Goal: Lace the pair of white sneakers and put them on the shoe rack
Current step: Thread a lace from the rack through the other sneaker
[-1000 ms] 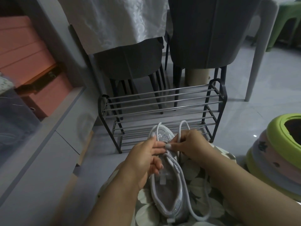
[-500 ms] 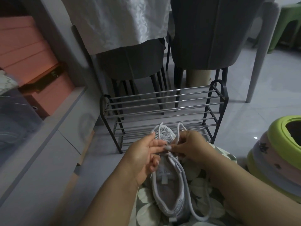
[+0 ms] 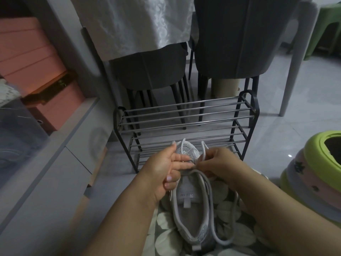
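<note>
One white sneaker (image 3: 191,209) lies on my lap, toe pointing away from me, its opening facing up. A white lace (image 3: 208,196) runs from the front eyelets and trails in a long loop over the shoe's right side. My left hand (image 3: 164,169) holds the sneaker's front left side, fingers curled round it. My right hand (image 3: 219,163) pinches the lace near the eyelets, and a short loop sticks up above its fingers. The black metal shoe rack (image 3: 186,122) stands on the floor just beyond the shoe. The second sneaker is not in view.
Two dark chairs (image 3: 227,39) and a white tablecloth (image 3: 132,21) stand behind the rack. A grey cabinet (image 3: 60,163) with pink boxes (image 3: 31,58) is at the left. Stacked plastic stools (image 3: 317,174) sit at the right. A white table leg (image 3: 293,71) stands on the tiled floor.
My hands have shifted slightly on the sneaker's front; my left index finger has lifted and spread, while my right hand keeps working the lace at the eyelets.
</note>
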Action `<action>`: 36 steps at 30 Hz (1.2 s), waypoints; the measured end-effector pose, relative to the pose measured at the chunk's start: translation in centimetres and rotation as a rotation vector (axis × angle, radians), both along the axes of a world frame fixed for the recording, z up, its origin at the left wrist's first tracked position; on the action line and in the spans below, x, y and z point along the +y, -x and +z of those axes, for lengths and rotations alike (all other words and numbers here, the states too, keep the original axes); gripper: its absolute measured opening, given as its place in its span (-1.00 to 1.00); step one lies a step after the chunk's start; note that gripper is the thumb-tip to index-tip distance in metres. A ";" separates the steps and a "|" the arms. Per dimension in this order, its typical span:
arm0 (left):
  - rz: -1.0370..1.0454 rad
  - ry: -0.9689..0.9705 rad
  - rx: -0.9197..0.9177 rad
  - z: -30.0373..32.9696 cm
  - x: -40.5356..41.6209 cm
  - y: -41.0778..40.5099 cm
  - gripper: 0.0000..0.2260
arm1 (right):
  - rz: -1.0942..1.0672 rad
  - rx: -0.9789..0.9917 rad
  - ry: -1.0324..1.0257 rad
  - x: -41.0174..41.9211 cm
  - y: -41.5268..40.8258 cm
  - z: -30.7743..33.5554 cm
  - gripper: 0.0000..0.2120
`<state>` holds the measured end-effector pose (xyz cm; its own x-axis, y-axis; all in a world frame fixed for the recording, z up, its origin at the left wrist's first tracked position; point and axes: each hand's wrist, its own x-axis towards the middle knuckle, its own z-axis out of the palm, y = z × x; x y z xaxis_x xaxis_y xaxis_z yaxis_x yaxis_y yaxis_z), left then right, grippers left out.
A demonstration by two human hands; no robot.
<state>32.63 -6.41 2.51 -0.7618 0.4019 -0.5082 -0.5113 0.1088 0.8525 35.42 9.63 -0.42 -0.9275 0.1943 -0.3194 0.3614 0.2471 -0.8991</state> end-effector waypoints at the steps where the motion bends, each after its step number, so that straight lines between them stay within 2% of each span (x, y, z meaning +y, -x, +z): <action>1: 0.010 0.051 0.062 -0.1 0.0 0.0 -0.54 | -0.013 -0.011 0.063 0.2 -0.1 -0.1 -0.91; 5: -0.020 0.456 0.515 -1.5 -0.1 -0.1 -0.77 | -0.008 -0.045 0.200 0.7 -0.2 -0.3 -0.87; 7: -0.068 0.533 0.621 -2.3 -0.1 -0.2 -0.83 | -0.006 -0.056 0.221 0.7 -0.1 -0.3 -0.91; 13: -0.057 0.555 0.667 -3.7 0.3 -0.4 -0.92 | -0.045 -0.056 0.262 0.6 -0.2 -0.2 -0.87; 17: -0.112 0.610 0.712 -3.7 0.0 -0.8 -0.94 | -0.073 -0.060 0.263 0.5 -0.3 -0.1 -0.72; 20: -0.165 0.621 0.742 -3.4 -0.2 -0.6 -0.89 | -0.086 -0.064 0.280 0.4 -0.3 0.0 -0.70; 22: -0.127 0.643 0.793 -3.4 -0.2 -0.5 -0.86 | -0.094 -0.061 0.282 0.4 -0.2 0.0 -0.73; 25: -0.048 0.649 0.858 -3.4 0.0 -0.5 -0.94 | -0.098 -0.060 0.267 0.4 -0.2 -0.1 -0.73; 30: -0.124 0.688 0.868 -3.4 0.8 -0.6 -0.94 | -0.100 -0.057 0.274 0.4 -0.3 -0.2 -0.77; 33: -0.163 0.702 0.875 -3.3 0.8 -0.3 -0.90 | -0.092 -0.042 0.238 0.5 -0.4 -0.2 -0.70; 36: -0.161 0.693 0.771 -3.0 0.0 -0.1 -0.78 | -0.047 -0.024 0.180 0.4 -0.4 -0.2 -0.69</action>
<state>32.68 -6.41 -0.44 -0.9404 0.3338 -0.0654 0.2077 0.7159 0.6666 35.79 10.02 -0.63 -0.9104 0.1749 -0.3749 0.3906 0.0649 -0.9183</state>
